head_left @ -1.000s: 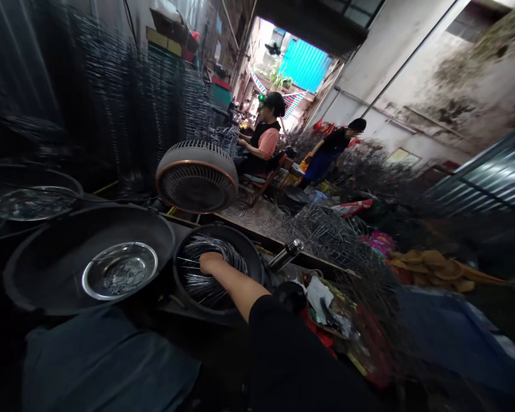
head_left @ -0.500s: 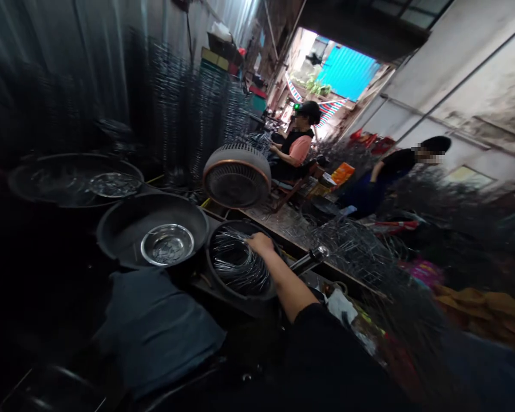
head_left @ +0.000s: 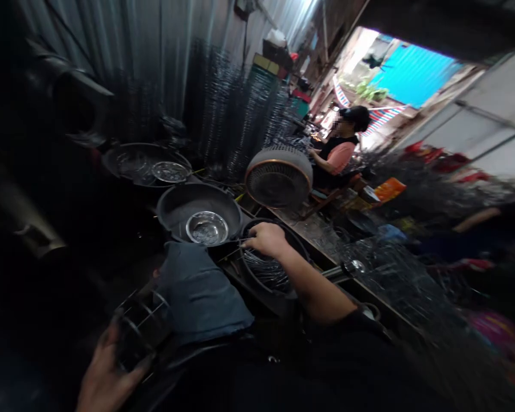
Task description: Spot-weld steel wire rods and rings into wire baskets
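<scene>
My right hand [head_left: 266, 239] is closed in a pinch over a dark round basin [head_left: 302, 252]. A thin metal wire [head_left: 232, 253] sticks out from its fingertips toward the left. Inside that basin lies a coiled heap of loose wires [head_left: 268, 273]. At the lower left, my left hand [head_left: 114, 366] curls its thumb and fingers around a small wire frame [head_left: 152, 313] with bent, shiny rods. Motion blur smears the frame's lower part. A grey-blue cloth [head_left: 201, 297] drapes between my two hands.
Left of the wire basin stands a wide dark basin [head_left: 171, 212] with a steel bowl [head_left: 207, 228] in it. Beyond are another basin [head_left: 115, 153], a round fan [head_left: 278, 177] and tall wire stacks [head_left: 214, 109]. A person [head_left: 341, 149] sits behind the fan; another person's arm [head_left: 476, 218] shows at right.
The view has swung left. My left hand has come into sight with the wire frame. My right hand has lifted a wire from the heap toward the basin's left rim.
</scene>
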{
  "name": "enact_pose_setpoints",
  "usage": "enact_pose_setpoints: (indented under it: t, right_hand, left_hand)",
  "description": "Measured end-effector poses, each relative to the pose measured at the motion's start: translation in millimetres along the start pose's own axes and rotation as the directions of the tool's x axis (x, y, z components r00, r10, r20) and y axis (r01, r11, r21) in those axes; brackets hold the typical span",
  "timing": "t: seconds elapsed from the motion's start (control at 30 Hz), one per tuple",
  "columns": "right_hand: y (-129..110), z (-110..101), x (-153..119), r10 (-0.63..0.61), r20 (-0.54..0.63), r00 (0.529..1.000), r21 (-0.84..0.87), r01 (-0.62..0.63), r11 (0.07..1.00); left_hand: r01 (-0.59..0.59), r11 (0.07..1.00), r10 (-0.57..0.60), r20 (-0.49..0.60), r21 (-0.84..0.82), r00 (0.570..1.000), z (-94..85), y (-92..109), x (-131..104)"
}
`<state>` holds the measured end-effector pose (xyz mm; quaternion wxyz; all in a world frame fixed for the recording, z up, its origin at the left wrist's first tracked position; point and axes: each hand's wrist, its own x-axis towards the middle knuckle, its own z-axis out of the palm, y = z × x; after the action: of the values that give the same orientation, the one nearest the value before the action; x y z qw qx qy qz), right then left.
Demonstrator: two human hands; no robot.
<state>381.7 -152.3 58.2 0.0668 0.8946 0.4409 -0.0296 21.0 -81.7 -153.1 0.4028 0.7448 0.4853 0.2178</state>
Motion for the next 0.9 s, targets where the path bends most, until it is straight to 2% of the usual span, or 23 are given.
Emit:
enact_pose_setpoints:
  t: [0.07,0.17,0.27,0.33,0.43,0.5,0.57,0.67,0.77,0.9]
  right_hand:
    - [-31.2,13.9,7.2,-0.075,0.068,0.995,-0.043,0.078,0.996]
    - [-54.6,11.8,18.1,-0.116,0.07,0.991,-0.093,0.123,0.988]
    - [-63.0,-19.4,38.6,-0.164,-0.03,0.986,-0.092,0.161,0.983]
    - [-73.6,-43.1,58.5,-0.249,-0.106,0.963,-0.024,0.248,0.969]
    - [-108.7,-61.4,89.3,-0.353,-0.158,0.922,0.164,0.377,0.912]
    - [-141.7,-58.1,105.8,-0.427,-0.137,0.894,0.325,0.448,0.833]
    - [-175.5,-46.4,117.8,-0.502,-0.096,0.859,0.493,0.48,0.726]
    - [-216.7,-25.7,127.5,-0.577,-0.009,0.817,0.73,0.4,0.555]
    - [-240.4,-12.3,130.5,-0.643,0.067,0.763,0.865,0.276,0.418]
    - [-252.9,-7.4,133.8,-0.679,0.075,0.731,0.91,0.228,0.347]
  left_hand:
    - [0.006,0.999,-0.006,-0.011,0.034,1.0,3.1,-1.4,-4.3]
    - [0.038,0.999,-0.032,-0.161,0.037,0.986,-8.4,3.0,-8.8]
    - [0.055,0.997,-0.035,-0.341,0.05,0.94,-36.2,12.8,-6.1]
    - [0.021,0.997,0.015,-0.431,0.08,0.902,-56.7,18.1,0.9]
    - [-0.038,0.993,0.089,-0.494,0.111,0.865,-80.5,19.3,15.9]
    - [-0.08,0.992,0.118,-0.508,0.098,0.853,-90.1,17.1,25.6]
    - [-0.126,0.988,0.154,-0.516,0.09,0.843,-96.1,15.2,33.5]
    - [-0.142,0.981,0.19,-0.499,0.133,0.846,-103.1,15.7,42.0]
    - [-0.129,0.976,0.199,-0.49,0.174,0.849,-110.1,18.5,49.2]
    - [-0.152,0.966,0.24,-0.51,0.209,0.826,-117.6,19.4,59.6]
